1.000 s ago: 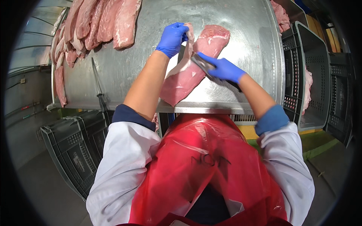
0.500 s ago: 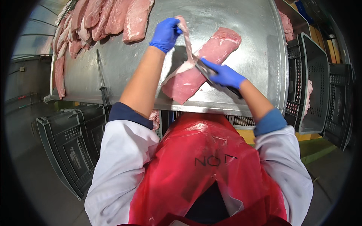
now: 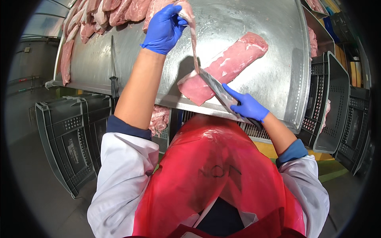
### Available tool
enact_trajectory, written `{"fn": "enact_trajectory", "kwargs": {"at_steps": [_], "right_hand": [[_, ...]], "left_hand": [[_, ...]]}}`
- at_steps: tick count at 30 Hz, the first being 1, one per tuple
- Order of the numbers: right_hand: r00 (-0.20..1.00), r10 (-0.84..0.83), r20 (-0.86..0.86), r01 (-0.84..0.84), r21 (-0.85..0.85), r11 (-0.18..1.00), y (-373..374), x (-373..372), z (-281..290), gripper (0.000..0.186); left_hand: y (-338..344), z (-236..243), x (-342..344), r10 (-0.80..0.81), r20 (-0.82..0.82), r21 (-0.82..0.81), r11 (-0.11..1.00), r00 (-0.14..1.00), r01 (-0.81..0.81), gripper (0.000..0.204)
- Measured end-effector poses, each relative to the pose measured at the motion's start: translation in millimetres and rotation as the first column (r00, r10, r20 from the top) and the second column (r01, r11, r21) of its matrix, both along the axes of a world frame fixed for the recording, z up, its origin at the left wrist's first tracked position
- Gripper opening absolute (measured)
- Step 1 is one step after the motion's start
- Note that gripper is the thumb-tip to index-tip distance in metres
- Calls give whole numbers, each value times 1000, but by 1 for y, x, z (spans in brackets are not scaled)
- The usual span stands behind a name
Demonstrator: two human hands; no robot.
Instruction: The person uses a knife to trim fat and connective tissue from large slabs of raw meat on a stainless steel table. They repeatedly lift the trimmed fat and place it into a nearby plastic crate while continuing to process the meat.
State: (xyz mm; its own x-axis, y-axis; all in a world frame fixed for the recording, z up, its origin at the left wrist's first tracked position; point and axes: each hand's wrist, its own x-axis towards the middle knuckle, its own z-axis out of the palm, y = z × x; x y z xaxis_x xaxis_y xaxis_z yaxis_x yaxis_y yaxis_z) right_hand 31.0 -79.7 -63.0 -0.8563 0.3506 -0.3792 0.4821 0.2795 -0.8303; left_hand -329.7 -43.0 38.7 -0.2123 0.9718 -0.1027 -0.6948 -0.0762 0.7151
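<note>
On the steel table: a long pink pork loin (image 3: 222,73) lies diagonally across the steel table (image 3: 254,23), near end at the table's front edge, far end pointing up to the right.
Left hand: the left hand (image 3: 163,28), in a blue glove, is raised over the far side of the table, fingers pinched tight on a thin trimmed strip (image 3: 193,39) of pale membrane, pulled taut.
Strip: it runs straight down from the pinch to the loin, meeting the meat right at the blade.
Right hand: the right hand (image 3: 247,106), also blue-gloved, is wrapped firmly around a knife (image 3: 217,88), index finger laid along the spine, blade flat against the loin's near end.
Spare knife: a second knife (image 3: 114,73) lies on the table left of the left forearm, dark handle over the front edge.
Back row: more pork cuts (image 3: 115,12) line the far left of the table.
Crates: a grey plastic crate (image 3: 63,139) stands on the floor at left; dark crates (image 3: 337,103) stand on edge at right.
Apron: a red apron (image 3: 214,178) over white sleeves.
</note>
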Motion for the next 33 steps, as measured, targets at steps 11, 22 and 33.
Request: {"fn": "enact_trajectory", "kwargs": {"at_steps": [11, 22, 33], "right_hand": [[985, 126, -122, -126, 2, 992, -28, -11, 14, 73], [972, 84, -218, -181, -474, 862, -30, -27, 24, 82], [845, -438, -307, 225, -540, 811, 2, -9, 17, 71]], "left_hand": [[-66, 91, -13, 155, 108, 30, 987, 982, -159, 14], [-12, 189, 116, 80, 61, 282, 955, 995, -94, 12], [47, 114, 510, -180, -636, 517, 622, 750, 588, 23]]}}
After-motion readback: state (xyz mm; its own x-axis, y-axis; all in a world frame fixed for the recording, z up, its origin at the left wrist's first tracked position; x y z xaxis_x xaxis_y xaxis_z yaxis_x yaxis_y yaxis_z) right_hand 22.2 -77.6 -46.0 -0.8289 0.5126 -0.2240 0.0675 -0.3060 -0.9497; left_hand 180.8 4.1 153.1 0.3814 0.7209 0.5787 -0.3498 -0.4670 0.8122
